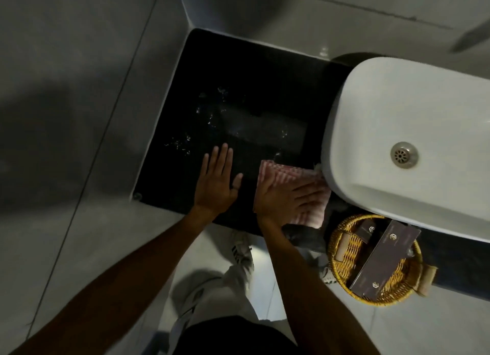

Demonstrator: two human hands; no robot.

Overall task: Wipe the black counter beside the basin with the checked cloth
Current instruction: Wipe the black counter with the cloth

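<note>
While right hand (289, 198) presses flat, fingers spread, on checked cloth (286, 179) beside basin (371, 142), left hand (216, 182) rests open on black counter (238, 76); droplets, probably water, remain farther back: wiping unfinished.

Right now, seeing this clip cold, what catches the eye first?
The white basin at right stands out against the black counter. Below it, at the counter's front edge, the right hand presses the pink checked cloth flat, the left hand spread beside it. Water droplets glint farther back.
</note>
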